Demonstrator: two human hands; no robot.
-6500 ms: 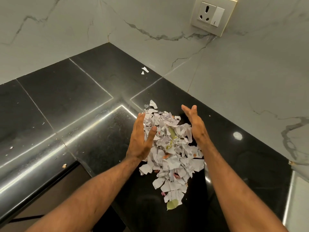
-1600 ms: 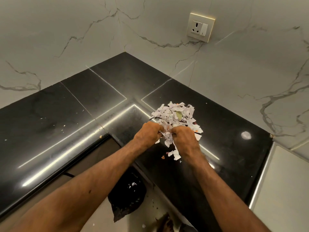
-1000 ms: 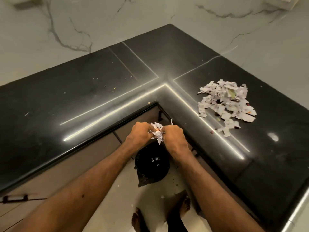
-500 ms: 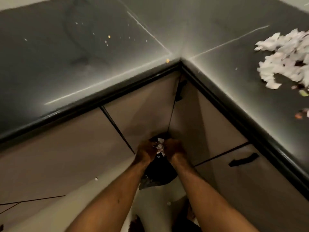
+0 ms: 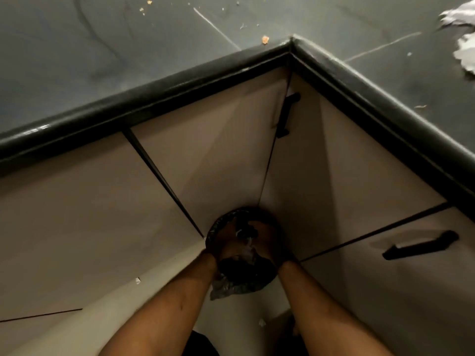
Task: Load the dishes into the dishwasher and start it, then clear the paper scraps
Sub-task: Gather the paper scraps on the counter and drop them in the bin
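Both hands reach down into the inner corner of the cabinets, over a small round bin lined with a black bag (image 5: 241,276) that stands on the pale floor (image 5: 77,322) right where the two cabinet runs meet. The left hand (image 5: 226,242) and right hand (image 5: 267,241) sit side by side just above the bin's mouth, and between them a small wad of paper scraps (image 5: 248,246) shows pale against the dark liner. The picture is dim and blurred there, so whether each grip is clamped on the wad or coming apart cannot be told. A loose flap of the bag hangs over the near rim toward the floor. Above, the dark counter (image 5: 102,47) wraps the corner in an L, its thick black edge running along both sides; crumbs and tiny specks dot its surface near the corner. At the far right edge of the view, the rest of the paper scrap pile (image 5: 462,47) lies on the counter — well apart from the hands and bin, only partly in view. The beige cabinet fronts carry black handles: one upright handle (image 5: 286,115) near the corner seam and one bar handle (image 5: 421,244) on the right-hand drawer. Two stray bits of paper lie on the floor — one to the left of the forearms (image 5: 138,280), one between them (image 5: 261,322).
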